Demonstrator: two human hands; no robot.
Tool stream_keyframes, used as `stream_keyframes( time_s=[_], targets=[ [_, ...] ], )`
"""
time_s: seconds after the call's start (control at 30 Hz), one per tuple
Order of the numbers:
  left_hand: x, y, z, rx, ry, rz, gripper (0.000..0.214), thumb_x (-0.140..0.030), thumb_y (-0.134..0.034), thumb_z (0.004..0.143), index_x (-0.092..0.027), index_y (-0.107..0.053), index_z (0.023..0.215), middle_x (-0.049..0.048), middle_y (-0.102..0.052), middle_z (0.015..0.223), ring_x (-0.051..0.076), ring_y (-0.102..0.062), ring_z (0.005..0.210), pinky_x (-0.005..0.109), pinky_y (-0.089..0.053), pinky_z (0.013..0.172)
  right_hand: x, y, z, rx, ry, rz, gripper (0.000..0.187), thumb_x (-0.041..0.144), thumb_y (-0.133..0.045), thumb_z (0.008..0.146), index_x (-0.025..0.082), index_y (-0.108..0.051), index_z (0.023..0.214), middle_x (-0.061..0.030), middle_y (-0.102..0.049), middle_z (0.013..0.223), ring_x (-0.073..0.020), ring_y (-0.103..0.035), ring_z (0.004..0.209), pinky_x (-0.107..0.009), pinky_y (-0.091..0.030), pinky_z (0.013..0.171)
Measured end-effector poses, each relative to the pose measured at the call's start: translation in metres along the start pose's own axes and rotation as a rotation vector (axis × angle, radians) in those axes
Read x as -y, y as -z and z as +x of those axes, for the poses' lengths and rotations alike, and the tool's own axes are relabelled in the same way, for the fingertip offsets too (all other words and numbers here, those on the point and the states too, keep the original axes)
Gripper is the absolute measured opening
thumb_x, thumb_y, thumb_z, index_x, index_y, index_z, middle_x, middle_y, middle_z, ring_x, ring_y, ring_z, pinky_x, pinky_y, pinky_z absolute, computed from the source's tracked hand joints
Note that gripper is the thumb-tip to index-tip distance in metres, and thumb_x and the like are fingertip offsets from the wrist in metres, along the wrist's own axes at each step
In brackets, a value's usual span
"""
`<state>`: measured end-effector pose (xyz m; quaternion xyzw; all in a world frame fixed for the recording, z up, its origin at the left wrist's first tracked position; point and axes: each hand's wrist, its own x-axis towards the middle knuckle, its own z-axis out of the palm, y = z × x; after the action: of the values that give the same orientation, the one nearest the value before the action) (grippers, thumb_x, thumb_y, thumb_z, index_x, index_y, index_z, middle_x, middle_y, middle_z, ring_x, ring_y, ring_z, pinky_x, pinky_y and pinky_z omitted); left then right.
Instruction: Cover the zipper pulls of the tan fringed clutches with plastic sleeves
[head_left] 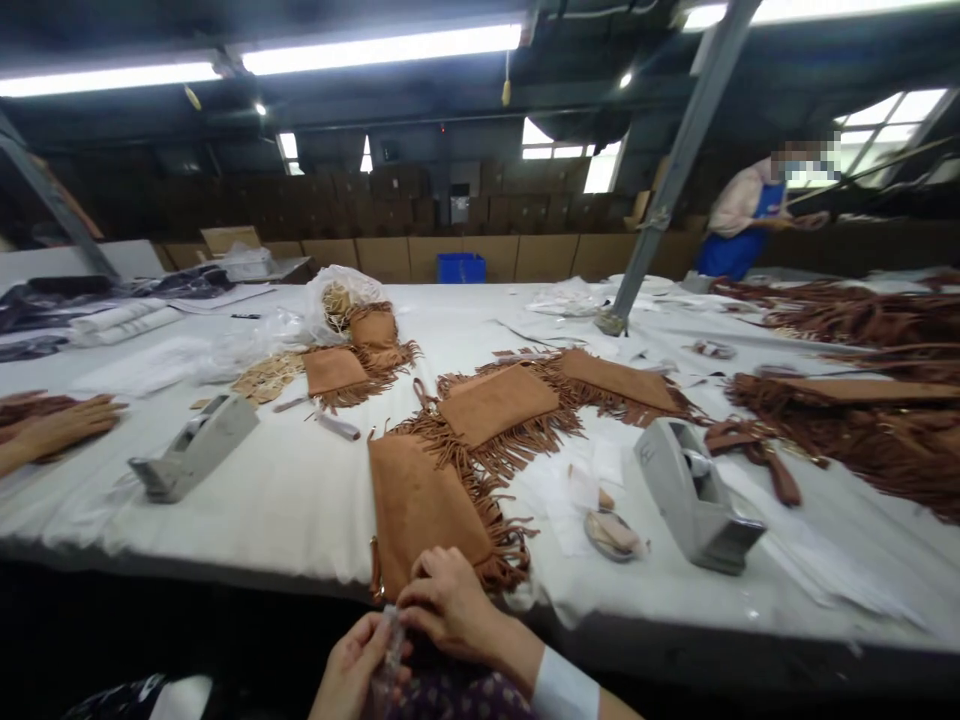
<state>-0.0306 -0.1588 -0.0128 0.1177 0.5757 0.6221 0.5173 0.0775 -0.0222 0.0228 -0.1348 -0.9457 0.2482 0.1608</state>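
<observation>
A tan suede fringed bag (420,505) lies at the near table edge, its lower end hanging toward me. My right hand (450,605) rests with curled fingers on that lower end, pinching near a metal ring. My left hand (352,670), below the table edge, is closed round a small clear plastic piece (390,650). More fringed bags (499,405) lie in a row behind the first one.
Two grey tape dispensers (694,490) (195,445) stand on the white table (285,500). A small dish of bits (611,535) lies right of the bag. Another person's hand (60,430) rests far left. A person in a blue apron (742,225) works at the back right by brown fringe piles (862,420).
</observation>
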Motion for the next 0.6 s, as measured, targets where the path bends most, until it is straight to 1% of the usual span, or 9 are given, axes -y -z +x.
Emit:
stream_keyframes(
  time_s=[0.1,0.17,0.3,0.4,0.5,0.6],
  targets=[
    [-0.001,-0.002,0.005,-0.021,-0.060,0.036,0.051,-0.060,-0.077,0.057,-0.014,-0.065,0.074,0.0009,-0.064,0.056,0.012,-0.056,0.049,0.021,-0.040,0.047,-0.002,-0.003,0.002,-0.005,-0.047,0.007,0.012,0.034,-0.063,0.085,0.026,-0.072,0.085,0.0011,-0.063,0.089,-0.0139,-0.054,0.087,-0.028,-0.034,0.075],
    [-0.002,-0.003,0.008,-0.020,-0.091,0.075,0.049,-0.059,-0.078,0.056,-0.014,-0.065,0.071,0.0004,-0.063,0.055,0.012,-0.056,0.052,0.021,-0.040,0.049,-0.001,-0.002,0.004,0.016,-0.074,0.019,0.008,0.029,-0.064,0.083,0.025,-0.071,0.082,0.0014,-0.064,0.089,-0.0136,-0.055,0.086,-0.028,-0.035,0.074],
    [0.002,0.001,0.012,0.002,-0.076,0.134,0.046,-0.056,-0.080,0.056,-0.016,-0.065,0.074,-0.0014,-0.063,0.054,0.011,-0.055,0.050,0.020,-0.039,0.049,0.003,0.004,0.010,0.088,-0.099,0.028,0.007,0.024,-0.063,0.080,0.022,-0.069,0.078,0.0003,-0.064,0.088,-0.0145,-0.056,0.084,-0.028,-0.035,0.072],
    [0.010,0.003,0.014,0.015,-0.089,0.147,0.046,-0.056,-0.079,0.057,-0.016,-0.064,0.073,-0.0013,-0.062,0.054,0.010,-0.051,0.046,0.020,-0.038,0.047,0.006,0.007,0.012,0.105,-0.128,0.015,0.005,0.021,-0.062,0.078,0.021,-0.067,0.076,-0.0009,-0.064,0.086,-0.0157,-0.056,0.083,-0.028,-0.034,0.071],
    [0.013,0.003,0.012,-0.025,-0.106,0.187,0.045,-0.058,-0.077,0.058,-0.017,-0.061,0.069,-0.0023,-0.061,0.052,0.010,-0.049,0.043,0.020,-0.036,0.044,0.008,0.004,0.015,0.099,-0.186,0.009,0.007,0.022,-0.060,0.079,0.021,-0.067,0.076,-0.0007,-0.065,0.085,-0.0157,-0.057,0.082,-0.029,-0.034,0.072],
    [0.006,0.000,0.009,-0.086,-0.129,0.253,0.045,-0.061,-0.071,0.063,-0.017,-0.064,0.072,-0.0022,-0.061,0.053,0.012,-0.051,0.045,0.021,-0.038,0.045,0.008,0.000,0.021,0.079,-0.261,0.022,0.009,0.024,-0.060,0.081,0.021,-0.067,0.077,-0.0006,-0.066,0.085,-0.0155,-0.057,0.081,-0.029,-0.035,0.074]
  ],
)
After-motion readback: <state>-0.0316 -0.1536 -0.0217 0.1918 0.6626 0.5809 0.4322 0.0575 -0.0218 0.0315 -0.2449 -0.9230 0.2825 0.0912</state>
